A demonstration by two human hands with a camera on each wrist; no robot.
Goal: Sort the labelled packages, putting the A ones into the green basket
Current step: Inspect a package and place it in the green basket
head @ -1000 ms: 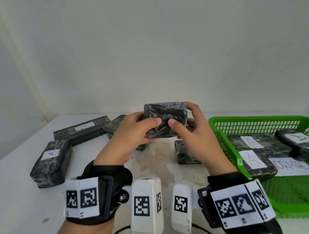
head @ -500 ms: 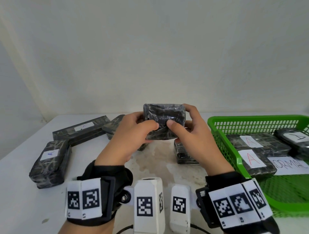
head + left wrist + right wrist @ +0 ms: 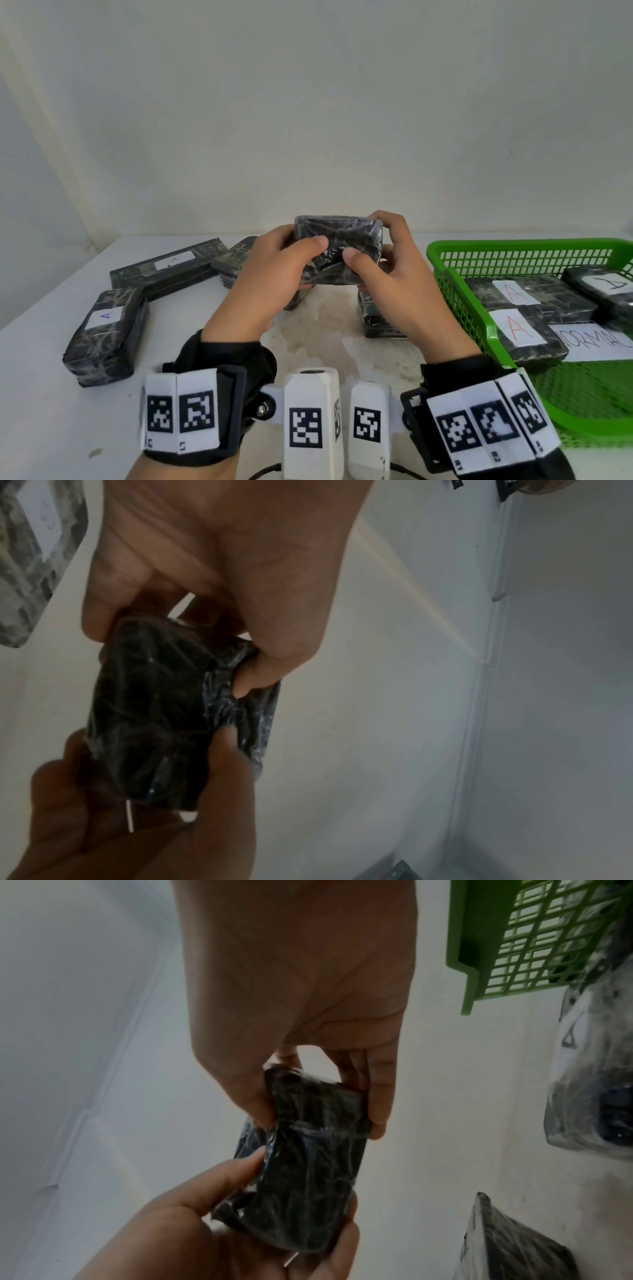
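Observation:
I hold a dark, plastic-wrapped package [image 3: 337,246] above the middle of the table with both hands. My left hand [image 3: 305,250] grips its left end, thumb on the near face and fingers behind. My right hand [image 3: 380,240] grips the right end the same way. No label shows on the faces I see. In the left wrist view the left hand [image 3: 178,647] pinches the package [image 3: 161,710]. In the right wrist view the right hand [image 3: 318,1115] clasps its end [image 3: 308,1177]. The green basket [image 3: 513,245] stands at the right, holding packages labelled A [image 3: 513,291].
On the white table lie a package labelled A [image 3: 106,329] at the left, a long labelled package [image 3: 168,267] behind it, one [image 3: 233,260] behind my left hand and one [image 3: 373,311] under my right hand. A paper reading NORMAL [image 3: 596,339] lies in the basket.
Both hands keep hold of the package and have tilted it slightly. It stays at nearly the same spot above the table.

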